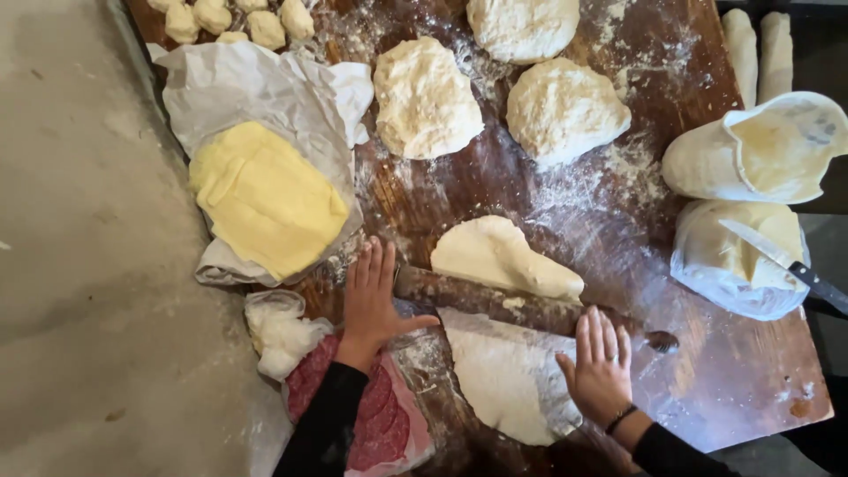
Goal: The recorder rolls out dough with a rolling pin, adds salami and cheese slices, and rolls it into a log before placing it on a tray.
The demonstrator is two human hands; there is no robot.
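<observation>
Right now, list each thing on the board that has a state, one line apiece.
left hand: open, flat on the rolling pin's end
right hand: open, flat on the pin's other end
rolling pin: lying across the dough sheet
dough sheet: rolled flat, partly under the pin
dough balls: unrolled, floured
butter block: unwrapped on open paper
knife: resting on the wrapped butter
sliced salami: pack open

Both arms in dark sleeves are reaching in from the near edge, and the left hand (pixel 373 300) and the right hand (pixel 599 362) are lying flat, palms down, fingers straight and pointing far away.
</observation>
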